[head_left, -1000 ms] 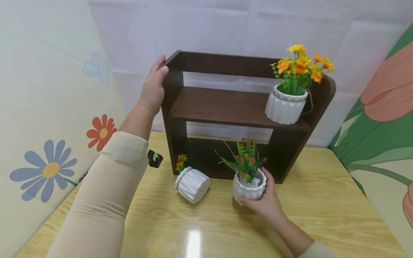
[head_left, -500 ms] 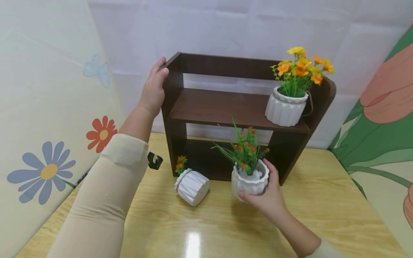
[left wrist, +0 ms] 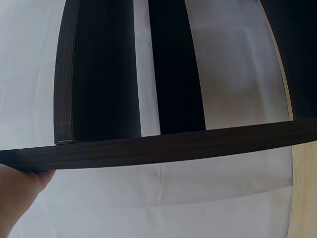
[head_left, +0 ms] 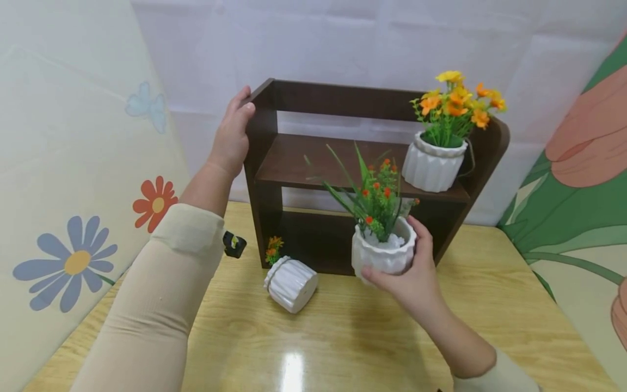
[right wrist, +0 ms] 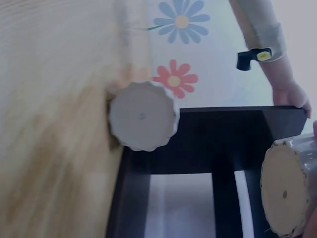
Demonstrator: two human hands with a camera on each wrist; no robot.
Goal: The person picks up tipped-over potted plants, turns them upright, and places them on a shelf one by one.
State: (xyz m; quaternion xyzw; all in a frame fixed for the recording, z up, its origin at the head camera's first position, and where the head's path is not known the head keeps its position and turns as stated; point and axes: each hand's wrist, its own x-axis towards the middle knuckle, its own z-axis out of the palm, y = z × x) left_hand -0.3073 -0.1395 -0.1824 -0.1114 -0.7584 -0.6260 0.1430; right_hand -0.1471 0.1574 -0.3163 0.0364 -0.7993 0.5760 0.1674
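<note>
Right hand: the right hand [head_left: 409, 275] grips a white ribbed pot [head_left: 383, 251] from the near right side, fingers curled round its wall; the pot is held upright above the table, in front of the shelf's lower opening.
Held pot: it carries green blades and small red-orange flowers [head_left: 375, 198] that reach up in front of the middle board; white pebbles show at its mouth. In the right wrist view its round underside [right wrist: 286, 189] is seen at the right edge.
Left hand: the left hand [head_left: 232, 133] clasps the top left corner of the shelf [head_left: 338, 160], thumb on the near face, fingers wrapped over the side panel; the left wrist view shows only a bit of palm against the dark edge.
Shelf: dark brown wood, standing at the far side of the table, against the wall.
Pot on shelf: a second white pot with orange and yellow flowers [head_left: 433, 158] stands at the right end of the middle board.
Fallen pot: a third white pot [head_left: 291, 282] lies on its side on the table, just near of the shelf's left foot, its orange sprig pointing far.
Table: pale wood grain [head_left: 313, 348], glossy, with a bright glare spot near the front.
Room: a white creased sheet [head_left: 343, 43] hangs behind; a cream panel with painted flowers [head_left: 73, 163] closes the left, a green and pink floral panel [head_left: 578, 179] the right.
</note>
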